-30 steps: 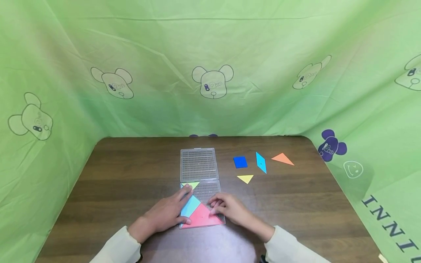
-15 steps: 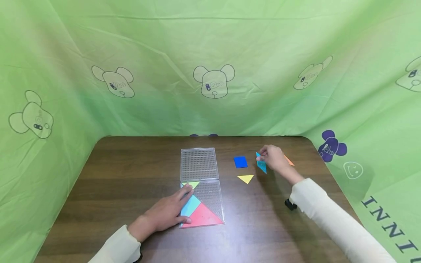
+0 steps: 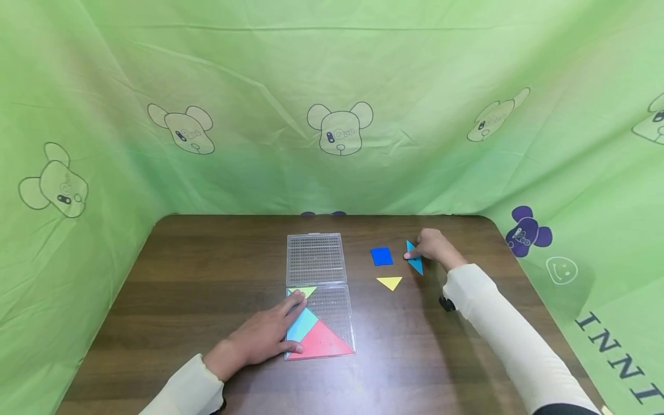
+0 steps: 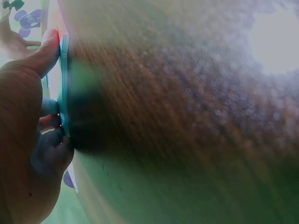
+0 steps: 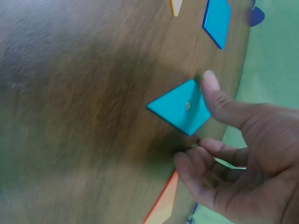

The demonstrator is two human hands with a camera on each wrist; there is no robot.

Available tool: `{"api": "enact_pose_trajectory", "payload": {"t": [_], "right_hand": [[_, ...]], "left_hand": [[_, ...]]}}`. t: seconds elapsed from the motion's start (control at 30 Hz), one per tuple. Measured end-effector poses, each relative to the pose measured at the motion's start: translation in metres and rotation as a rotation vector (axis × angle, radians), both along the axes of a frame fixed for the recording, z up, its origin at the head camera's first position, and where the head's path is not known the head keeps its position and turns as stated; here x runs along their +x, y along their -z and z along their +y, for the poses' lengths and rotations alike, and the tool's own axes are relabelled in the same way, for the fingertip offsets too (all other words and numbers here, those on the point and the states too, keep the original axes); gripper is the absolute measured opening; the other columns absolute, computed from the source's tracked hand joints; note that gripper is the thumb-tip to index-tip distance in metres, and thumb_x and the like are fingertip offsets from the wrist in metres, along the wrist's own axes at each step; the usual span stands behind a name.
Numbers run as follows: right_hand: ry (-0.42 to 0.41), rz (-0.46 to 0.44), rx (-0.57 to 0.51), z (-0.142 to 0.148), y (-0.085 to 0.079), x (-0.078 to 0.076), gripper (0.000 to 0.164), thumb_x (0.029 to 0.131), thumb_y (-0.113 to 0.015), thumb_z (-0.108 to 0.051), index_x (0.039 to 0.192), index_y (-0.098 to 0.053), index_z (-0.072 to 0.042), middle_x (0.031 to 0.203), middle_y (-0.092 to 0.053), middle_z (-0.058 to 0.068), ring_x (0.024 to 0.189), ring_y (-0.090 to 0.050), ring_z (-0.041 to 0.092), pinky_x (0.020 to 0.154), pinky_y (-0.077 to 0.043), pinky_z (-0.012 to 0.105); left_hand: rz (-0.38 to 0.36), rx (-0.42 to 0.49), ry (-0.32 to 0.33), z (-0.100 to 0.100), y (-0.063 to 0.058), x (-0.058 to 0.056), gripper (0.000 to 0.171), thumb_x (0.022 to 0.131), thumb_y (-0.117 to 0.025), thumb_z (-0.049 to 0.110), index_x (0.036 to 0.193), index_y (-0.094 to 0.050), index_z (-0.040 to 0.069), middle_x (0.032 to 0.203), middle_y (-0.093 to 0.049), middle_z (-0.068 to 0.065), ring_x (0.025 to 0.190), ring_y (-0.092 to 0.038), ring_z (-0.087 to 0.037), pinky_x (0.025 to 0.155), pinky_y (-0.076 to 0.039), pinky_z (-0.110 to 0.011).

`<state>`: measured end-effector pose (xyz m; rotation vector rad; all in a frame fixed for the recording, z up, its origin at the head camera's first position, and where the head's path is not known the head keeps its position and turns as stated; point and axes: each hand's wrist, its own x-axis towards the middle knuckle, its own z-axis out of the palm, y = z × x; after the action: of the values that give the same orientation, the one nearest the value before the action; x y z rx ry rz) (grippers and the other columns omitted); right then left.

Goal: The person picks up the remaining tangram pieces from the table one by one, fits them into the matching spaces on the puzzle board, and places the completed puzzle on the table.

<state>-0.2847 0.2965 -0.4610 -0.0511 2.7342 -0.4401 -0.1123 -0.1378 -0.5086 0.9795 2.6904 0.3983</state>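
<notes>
On the clear case, the left hand lay spread. To its right, the right hand overlapped a turquoise parallelogram; whether pinching, I could not tell.

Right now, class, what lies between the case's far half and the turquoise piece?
In the head view, the blue square lies between the case's far half and the turquoise piece; the yellow triangle sits nearer the person.
</notes>
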Motion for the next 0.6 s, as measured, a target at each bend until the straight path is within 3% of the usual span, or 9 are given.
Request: {"api": "enact_pose_trajectory", "payload": {"t": [0.17,0.33,0.6], "right_hand": [[0.034,-0.035,0.104,-0.009,-0.002,-0.005,0.052,0.088,-0.083,-0.026,0.062,-0.039,-0.012,0.063,-0.029,-0.003,0.062,-0.036,0.016,0.062,-0.036,0.030],[0.045,-0.080,0.149,-0.017,-0.006,-0.007,0.034,0.092,-0.078,-0.023,0.082,-0.052,-0.003,0.078,-0.044,0.007,0.075,-0.047,0.023,0.070,-0.042,0.032],[0.047,-0.048,0.157,-0.024,-0.009,-0.003,0.030,0.091,-0.073,-0.015,0.074,-0.050,-0.008,0.084,-0.054,0.014,0.078,-0.054,0.027,0.071,-0.047,0.034]], "left_hand": [[0.012,-0.003,-0.001,0.001,0.000,0.000,0.091,0.096,-0.063,0.058,0.163,-0.026,0.010,0.172,-0.019,-0.005,0.152,-0.039,-0.025,0.099,-0.056,-0.046],[0.019,0.001,-0.004,0.001,0.000,0.001,0.091,0.095,-0.064,0.058,0.163,-0.027,0.009,0.172,-0.021,-0.006,0.153,-0.037,-0.025,0.099,-0.056,-0.045],[0.006,0.009,-0.005,0.001,-0.001,0.001,0.090,0.096,-0.064,0.057,0.163,-0.028,0.009,0.172,-0.021,-0.006,0.151,-0.040,-0.027,0.100,-0.055,-0.047]]}}
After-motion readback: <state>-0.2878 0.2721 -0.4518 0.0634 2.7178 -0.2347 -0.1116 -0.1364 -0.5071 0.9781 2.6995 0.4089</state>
